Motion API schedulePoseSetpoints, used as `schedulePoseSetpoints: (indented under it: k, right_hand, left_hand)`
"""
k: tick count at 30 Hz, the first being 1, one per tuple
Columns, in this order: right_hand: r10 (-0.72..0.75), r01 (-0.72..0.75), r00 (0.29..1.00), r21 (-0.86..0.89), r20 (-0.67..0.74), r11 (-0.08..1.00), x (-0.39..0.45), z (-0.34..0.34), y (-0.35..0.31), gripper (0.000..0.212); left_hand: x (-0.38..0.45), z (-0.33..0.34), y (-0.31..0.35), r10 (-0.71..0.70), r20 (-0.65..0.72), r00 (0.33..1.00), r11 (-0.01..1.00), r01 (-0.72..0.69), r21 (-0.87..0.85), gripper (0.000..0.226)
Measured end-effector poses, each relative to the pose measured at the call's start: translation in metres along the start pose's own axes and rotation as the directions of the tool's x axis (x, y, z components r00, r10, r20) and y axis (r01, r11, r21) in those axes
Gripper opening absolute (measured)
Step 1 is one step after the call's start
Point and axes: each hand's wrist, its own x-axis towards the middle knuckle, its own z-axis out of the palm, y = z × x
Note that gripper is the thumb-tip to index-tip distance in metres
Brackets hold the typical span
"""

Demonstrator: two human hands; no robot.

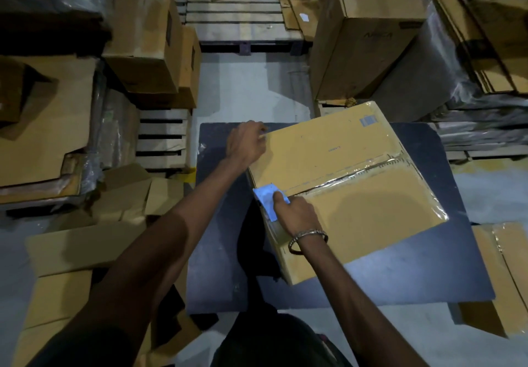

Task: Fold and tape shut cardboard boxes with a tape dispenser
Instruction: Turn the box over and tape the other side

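- Head view: the cardboard box (343, 184) I am closing lies on a dark table (414, 275), its two top flaps folded flat and meeting along a centre seam.
- A strip of clear tape (368, 168) runs along that seam, shiny and wrinkled toward the far right end.
- My right hand (297, 215) is at the near end of the seam, fingers curled round the blue tape dispenser (267, 198), which sits right at the box's edge.
- A metal bracelet (307, 239) is on that wrist.
- My left hand (247, 142) rests on the box's far left corner, fingers bent over the edge; it seems to be gripping the corner, though the dim light makes that hard to confirm.
- Around the table: stacked cartons (151, 49), flattened cardboard (48, 126) on the left, a wooden pallet (240, 15) ahead, and a tall carton (368, 32) on the right.
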Motion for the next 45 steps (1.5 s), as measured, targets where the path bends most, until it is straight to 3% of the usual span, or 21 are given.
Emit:
schedulePoseSetpoints:
  k: [2, 4, 7, 14, 19, 24, 28, 36, 41, 45]
  right_hand:
    - [0.012, -0.012, 1.0, 0.0, 0.021, 1.0, -0.002, -0.003, -0.001, 0.061]
    - [0.01, -0.01, 1.0, 0.001, 0.028, 1.0, -0.002, -0.004, 0.0, 0.063]
    - [-0.018, 0.018, 0.999, 0.001, 0.045, 1.0, -0.003, -0.007, 0.002, 0.065]
    - [-0.031, 0.028, 0.973, 0.016, 0.229, 0.999, -0.025, -0.017, 0.041, 0.057]
    - [0.057, -0.059, 0.976, 0.006, 0.212, 0.998, -0.055, -0.021, 0.094, 0.058]
    - [0.015, -0.007, 0.983, -0.046, 0.185, 0.999, -0.049, -0.008, 0.082, 0.056]
    - [0.029, -0.02, 0.989, -0.058, 0.148, 0.998, -0.048, -0.005, 0.085, 0.065]
    - [0.003, -0.003, 0.995, 0.001, 0.103, 1.0, -0.062, -0.001, 0.096, 0.072]
    - [0.005, -0.006, 0.997, 0.021, 0.079, 1.0, -0.102, 0.0, 0.14, 0.061]
    - [0.026, -0.029, 0.997, 0.044, 0.07, 0.999, -0.11, 0.012, 0.166, 0.069]
  left_hand:
    - [-0.011, 0.02, 0.009, 0.073, 0.069, 0.995, 0.997, -0.074, 0.014, 0.056]
    - [-0.021, 0.042, 0.009, 0.042, 0.156, 0.987, 0.992, -0.059, 0.109, 0.079]
    - [-0.024, 0.054, 0.003, 0.074, 0.14, 0.987, 0.965, -0.106, 0.239, 0.086]
    - [-0.029, 0.055, 0.004, 0.102, 0.056, 0.993, 0.955, -0.113, 0.276, 0.084]
    - [-0.03, 0.054, 0.004, 0.097, 0.076, 0.992, 0.956, -0.114, 0.271, 0.084]
    - [-0.045, 0.053, 0.022, 0.056, 0.068, 0.996, 0.967, -0.071, 0.245, 0.077]
    - [-0.088, 0.072, 0.044, 0.091, 0.112, 0.99, 0.969, -0.114, 0.218, 0.076]
    - [-0.098, 0.079, 0.046, 0.069, 0.137, 0.988, 0.937, -0.111, 0.33, 0.081]
    - [-0.099, 0.079, 0.044, 0.07, 0.156, 0.985, 0.941, -0.118, 0.318, 0.084]
    - [-0.101, 0.077, 0.045, 0.066, 0.157, 0.985, 0.943, -0.113, 0.312, 0.086]
